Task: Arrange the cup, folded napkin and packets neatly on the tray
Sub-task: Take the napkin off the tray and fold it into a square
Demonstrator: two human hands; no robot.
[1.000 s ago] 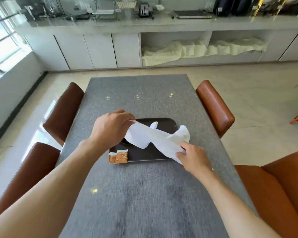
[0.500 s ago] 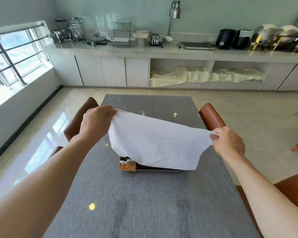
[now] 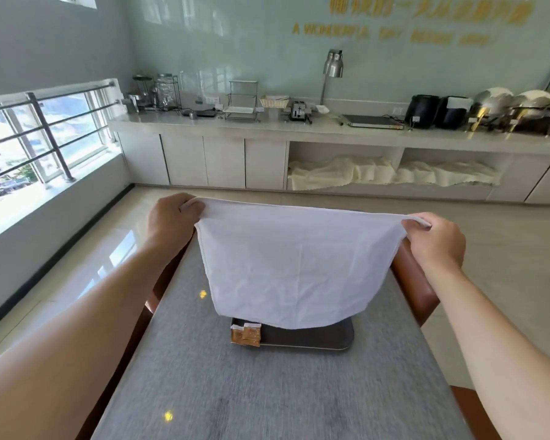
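A white cloth napkin [image 3: 292, 265] hangs spread open in the air above the table. My left hand [image 3: 172, 222] pinches its upper left corner and my right hand [image 3: 435, 239] pinches its upper right corner. Below the napkin's lower edge a dark tray [image 3: 318, 339] lies on the grey table [image 3: 267, 392]. Orange-brown packets [image 3: 246, 335] sit at the tray's near left corner. The napkin hides most of the tray, and no cup is visible.
Brown leather chairs [image 3: 416, 293] stand along both sides of the table. A long counter [image 3: 331, 128] with appliances runs along the far wall, and a barred window [image 3: 29, 138] is at the left.
Both hands have lifted the napkin off the tray and pulled it apart, from bunched to fully spread. The camera has tilted upward.
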